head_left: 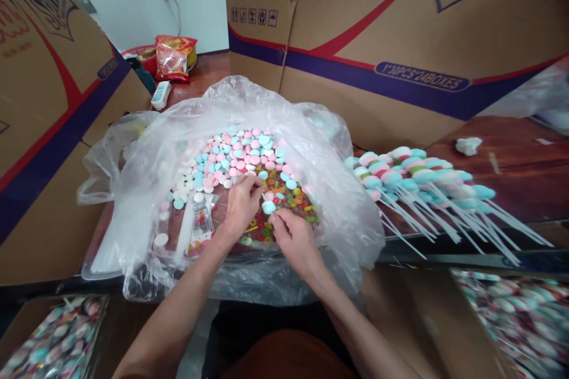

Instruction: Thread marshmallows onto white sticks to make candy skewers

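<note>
My left hand [243, 200] is closed in a pinch over a loose pile of candies; what its fingertips hold is too small to make out. Close by on the right, my right hand [297, 238] pinches at a light blue candy [269, 207], with a white piece just above it. Beneath both hands lie small ring candies [297, 200] in green, yellow, orange and red. Beyond them spread pink, white and blue round candies [240, 154]. A clear plastic sheet [342, 207] surrounds the candies. White sticks [185, 225] lie left of my left hand, beside a printed wrapper [202, 219].
Finished-looking candy sticks [427, 177] lie heaped on the right of the table. Large cardboard boxes [338, 83] stand behind and at the left. Open cartons of wrapped candies [520, 314] sit low at both sides. A red snack bag [173, 58] is at the back left.
</note>
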`<state>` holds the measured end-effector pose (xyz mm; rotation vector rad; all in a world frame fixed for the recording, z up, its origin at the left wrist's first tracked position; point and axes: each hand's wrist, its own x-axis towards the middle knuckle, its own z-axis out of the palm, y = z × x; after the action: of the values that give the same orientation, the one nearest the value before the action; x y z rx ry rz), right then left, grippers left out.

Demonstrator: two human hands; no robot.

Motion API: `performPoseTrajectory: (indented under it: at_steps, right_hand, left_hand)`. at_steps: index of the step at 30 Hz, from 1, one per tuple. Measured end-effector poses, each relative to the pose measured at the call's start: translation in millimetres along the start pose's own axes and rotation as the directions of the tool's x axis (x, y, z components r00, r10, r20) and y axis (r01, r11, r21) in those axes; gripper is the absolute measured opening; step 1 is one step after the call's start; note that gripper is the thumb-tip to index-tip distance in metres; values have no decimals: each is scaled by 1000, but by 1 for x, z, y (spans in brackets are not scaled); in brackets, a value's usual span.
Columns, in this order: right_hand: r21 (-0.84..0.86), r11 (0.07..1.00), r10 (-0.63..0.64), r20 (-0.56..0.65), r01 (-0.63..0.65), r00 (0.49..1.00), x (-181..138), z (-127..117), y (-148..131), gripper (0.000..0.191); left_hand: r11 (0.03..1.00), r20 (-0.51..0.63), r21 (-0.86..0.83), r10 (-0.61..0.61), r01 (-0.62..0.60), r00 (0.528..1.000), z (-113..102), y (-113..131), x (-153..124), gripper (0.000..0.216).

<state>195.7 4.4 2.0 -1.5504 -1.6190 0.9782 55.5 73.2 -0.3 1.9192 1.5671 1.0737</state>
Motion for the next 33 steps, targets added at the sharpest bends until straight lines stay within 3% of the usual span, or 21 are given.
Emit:
performPoseTrajectory:
  at_steps: [4, 6, 9, 12, 14, 17, 21, 26, 33]
  right_hand:
    - [-7, 1000, -4, -4, 4, 1000, 0, 0, 2, 25]
    - [-9, 1000, 0, -6, 0, 1000, -1, -1, 2, 25]
    - [-5, 1000, 1, -7, -1, 1000, -1, -1, 1, 26]
    - [-11, 1000, -22, 0, 22, 1000, -2, -2, 0, 28]
    - [-9, 999, -42, 16, 42, 999, -3, -2, -1, 29]
    - [2, 998, -65, 46, 65, 997, -4, -2, -2, 30]
    - [16, 997, -81, 79, 80, 994, -5, -3, -5, 30]
    - [2, 995, -103, 126, 104, 987, -5, -4, -8, 31]
    - [-18, 988, -145, 180, 151, 973, -3, -6, -7, 32]
  left_hand:
    - [971, -15, 237, 39, -34, 999, 7, 12, 1, 15]
    - [970, -31, 243, 28, -19, 999, 9, 13, 2, 16]
    - [994, -47, 60, -84, 87, 995, 7, 8, 3, 15]
    - [953, -67, -210, -237, 218, 969, -1, 0, -2, 16]
    - [886, -39, -370, -317, 281, 948, -9, -5, -9, 24]
    - [737, 116, -553, -393, 388, 912, -20, -11, -23, 32]
    - [610, 225, -668, -381, 427, 897, -27, -19, -37, 34]
    - [657, 219, -647, -324, 385, 920, -28, -20, -41, 30]
    - [867, 197, -451, -135, 212, 971, -44, -18, -38, 20]
